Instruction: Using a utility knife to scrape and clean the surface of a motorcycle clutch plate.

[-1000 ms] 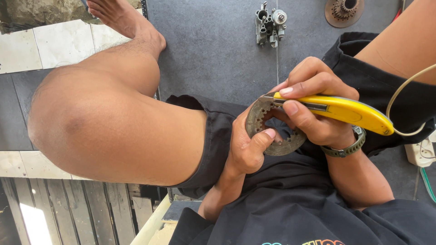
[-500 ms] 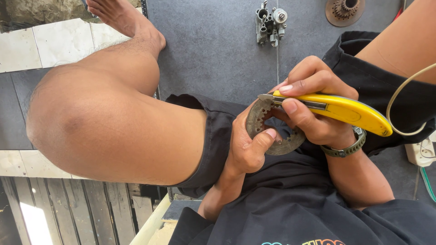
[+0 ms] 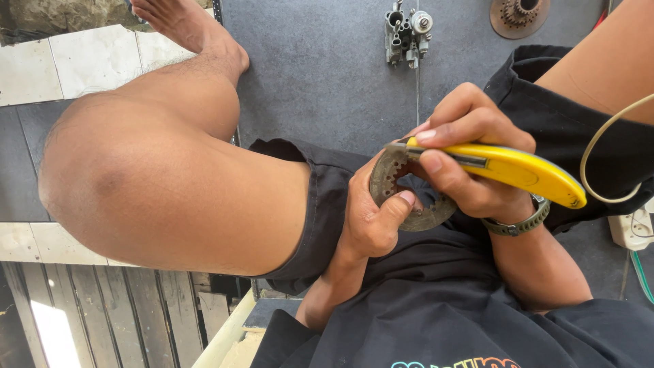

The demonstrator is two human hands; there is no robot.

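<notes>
The left hand (image 3: 371, 221) is clamped on a round toothed metal disc (image 3: 409, 197) held over the lap, thumb pressed on its near rim. The right hand (image 3: 470, 163) is wrapped tight around a yellow utility knife (image 3: 518, 170), whose tip sits at the disc's far edge, probably touching it, though that's hard to call. Farther off on the grey mat (image 3: 320, 75) sit a small carburetor (image 3: 407, 31) and a rusty sprocket (image 3: 519, 15).

Toothed metal ring (image 3: 415, 217) held upright; yellow knife (image 3: 518, 174) against rim.
</notes>
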